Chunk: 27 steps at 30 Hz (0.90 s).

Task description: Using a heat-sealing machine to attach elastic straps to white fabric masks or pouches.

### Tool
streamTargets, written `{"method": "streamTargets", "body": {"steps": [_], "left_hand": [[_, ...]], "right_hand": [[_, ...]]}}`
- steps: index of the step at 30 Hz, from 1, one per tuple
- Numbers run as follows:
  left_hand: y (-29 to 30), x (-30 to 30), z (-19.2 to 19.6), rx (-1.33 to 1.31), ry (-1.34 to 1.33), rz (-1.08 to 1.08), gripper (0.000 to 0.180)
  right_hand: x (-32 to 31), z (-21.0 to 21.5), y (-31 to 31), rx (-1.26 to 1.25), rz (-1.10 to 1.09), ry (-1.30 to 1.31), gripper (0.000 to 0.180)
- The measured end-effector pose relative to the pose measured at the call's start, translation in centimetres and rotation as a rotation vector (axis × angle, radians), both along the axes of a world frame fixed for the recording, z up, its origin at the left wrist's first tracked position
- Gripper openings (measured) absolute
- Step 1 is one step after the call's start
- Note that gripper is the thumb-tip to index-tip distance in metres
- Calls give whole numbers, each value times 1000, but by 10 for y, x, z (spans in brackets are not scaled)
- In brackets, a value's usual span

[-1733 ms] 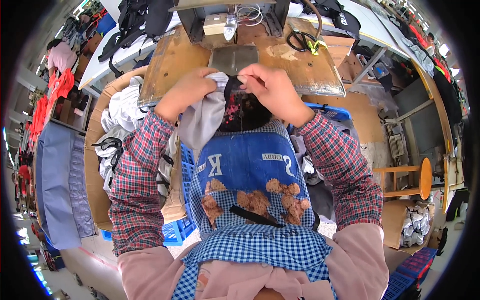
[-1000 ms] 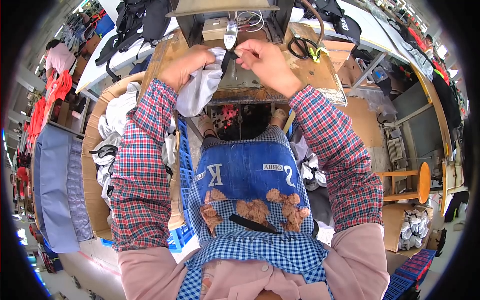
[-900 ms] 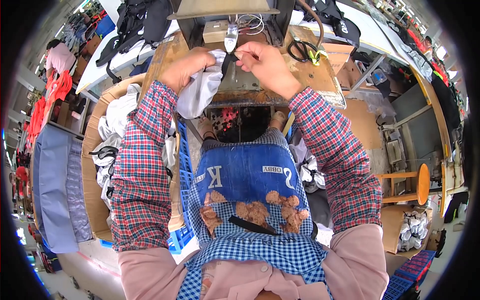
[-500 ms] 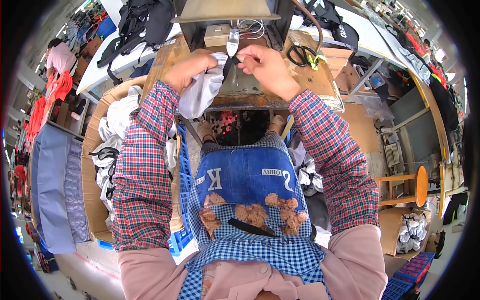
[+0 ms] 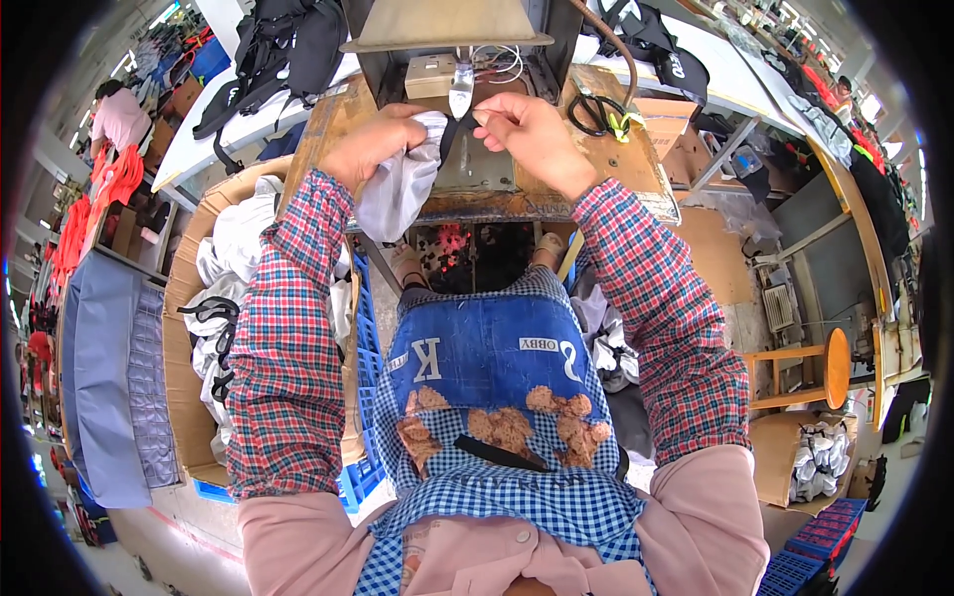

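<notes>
My left hand [image 5: 370,144] is closed around a silvery-white cloth piece [image 5: 399,189], which hangs in folds over the near edge of the worktable. A black strip [image 5: 449,137] runs from this cloth toward the machine's pale, pointed head [image 5: 461,97]. To the right of that head, my right hand [image 5: 532,137] pinches the strip's dark far end between thumb and index finger. Just where the strip passes under or in front of the tip is hard to make out.
Black-handled scissors [image 5: 598,111] lie right of the machine on the wooden worktable [image 5: 631,164]. Left of me stands a cardboard box [image 5: 179,328] full of white cloth pieces. Black bags [image 5: 288,60] cover a white table behind. A wooden stool [image 5: 837,368] is at the right.
My left hand and the white cloth have shifted slightly left, away from the machine head. My right hand stays nearly in place, still pinching the strip.
</notes>
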<state>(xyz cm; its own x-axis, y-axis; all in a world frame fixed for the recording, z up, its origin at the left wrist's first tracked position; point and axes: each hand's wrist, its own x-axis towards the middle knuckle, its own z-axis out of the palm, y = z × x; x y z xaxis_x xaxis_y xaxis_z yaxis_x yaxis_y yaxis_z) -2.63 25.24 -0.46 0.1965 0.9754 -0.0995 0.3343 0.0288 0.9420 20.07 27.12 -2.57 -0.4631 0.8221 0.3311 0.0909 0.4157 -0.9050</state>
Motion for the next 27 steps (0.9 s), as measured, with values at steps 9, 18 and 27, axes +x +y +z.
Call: {"method": "streamTargets", "body": {"steps": [9,18,27], "left_hand": [[5,-5,-7,28,-85,-95,47],[-50,0,-31,-165,-249,-132,42],[-131,20,-6,524,346,-22,46]], "right_hand": [[2,-1,9,-283,39,104,23],[6,-18,-52,-545,198,211,26],[4,-21,-110,-661,240,346,22]]}}
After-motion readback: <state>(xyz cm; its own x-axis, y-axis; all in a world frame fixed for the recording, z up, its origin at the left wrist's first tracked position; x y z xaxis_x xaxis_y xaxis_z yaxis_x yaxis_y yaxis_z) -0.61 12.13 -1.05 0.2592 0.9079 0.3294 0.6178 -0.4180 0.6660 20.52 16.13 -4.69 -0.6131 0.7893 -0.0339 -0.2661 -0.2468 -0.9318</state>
